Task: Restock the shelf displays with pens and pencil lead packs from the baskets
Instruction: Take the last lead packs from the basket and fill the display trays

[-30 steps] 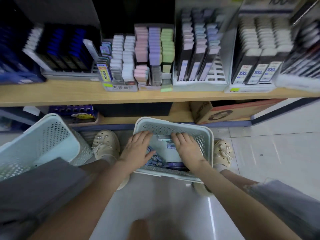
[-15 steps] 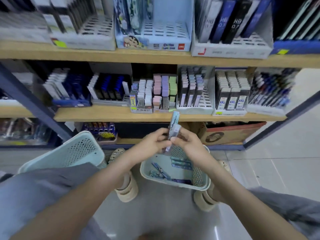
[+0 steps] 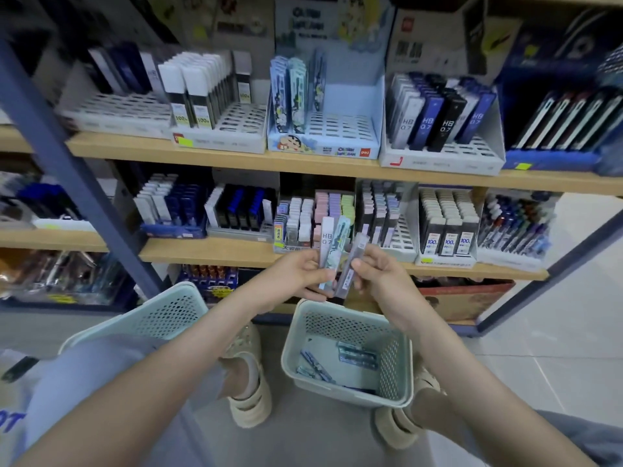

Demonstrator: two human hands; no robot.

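Down in the pale green perforated plastic basket, a few slim blue lead packs left to shelve. Just above, left hand gripping two flat packs, white HB and pale blue. Right hand pinching a clear grey pack. Further back, light-blue cardboard display tray mostly bare. Plenty left to do, probably.

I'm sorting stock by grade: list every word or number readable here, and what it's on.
"HB 0.7": white pack in the left hand.
"HB 0.7": dark and blue packs, upper shelf.
"100": black packs, lower shelf, right.
"100": black-and-white packs, upper shelf, left.
Too blurred: grey pack in the right hand, cartoon display box, yellow tags.
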